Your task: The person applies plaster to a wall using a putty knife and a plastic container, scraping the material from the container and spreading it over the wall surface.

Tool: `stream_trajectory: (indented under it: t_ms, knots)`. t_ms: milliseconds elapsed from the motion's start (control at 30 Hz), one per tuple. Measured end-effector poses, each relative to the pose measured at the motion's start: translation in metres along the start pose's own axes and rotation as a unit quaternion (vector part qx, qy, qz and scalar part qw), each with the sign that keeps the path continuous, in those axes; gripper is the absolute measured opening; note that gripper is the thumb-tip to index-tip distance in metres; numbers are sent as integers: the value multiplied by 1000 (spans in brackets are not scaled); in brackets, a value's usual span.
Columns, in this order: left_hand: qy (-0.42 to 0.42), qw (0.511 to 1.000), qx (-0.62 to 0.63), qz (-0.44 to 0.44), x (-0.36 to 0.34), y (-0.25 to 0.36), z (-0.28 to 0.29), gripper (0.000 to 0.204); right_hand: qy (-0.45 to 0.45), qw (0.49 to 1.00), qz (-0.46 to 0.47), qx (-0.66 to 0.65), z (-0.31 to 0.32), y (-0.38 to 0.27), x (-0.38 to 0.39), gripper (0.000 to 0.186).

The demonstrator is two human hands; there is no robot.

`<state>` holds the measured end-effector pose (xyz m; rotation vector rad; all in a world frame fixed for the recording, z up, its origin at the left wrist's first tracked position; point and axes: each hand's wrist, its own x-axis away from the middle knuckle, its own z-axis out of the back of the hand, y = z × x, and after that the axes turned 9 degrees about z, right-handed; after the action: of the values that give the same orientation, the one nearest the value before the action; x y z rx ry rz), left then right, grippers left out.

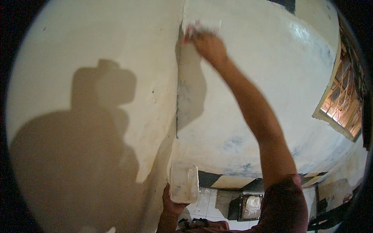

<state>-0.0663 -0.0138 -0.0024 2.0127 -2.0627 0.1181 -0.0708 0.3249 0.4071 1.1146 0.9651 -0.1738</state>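
My right hand (209,46) is raised high against the pale wall (256,77), close to the corner (178,97) where two walls meet. It grips a flat white-coated tool (200,26), blurred, pressed onto the wall near the top. My left hand (170,205) is low at the bottom middle and holds a flat rectangular board (183,182) smeared with white paste, tilted upright beside the corner. A dark grey unpainted strip runs down the corner below my right hand.
A window with a wooden lattice (342,103) is at the right. On the tiled floor below sits a dark tray (250,206) with white material in it. My shadow falls on the left wall (89,128).
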Motion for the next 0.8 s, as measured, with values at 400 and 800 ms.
stream_trajectory:
  t_ms: [400, 800]
  knots:
    - [65, 994, -91, 20, 9, 3, -10, 70, -397, 843, -17, -362, 68, -172, 209, 33]
    - [17, 999, -16, 25, 3, -13, -12, 52, 3, 998, -70, -8, 74, 110, -39, 17]
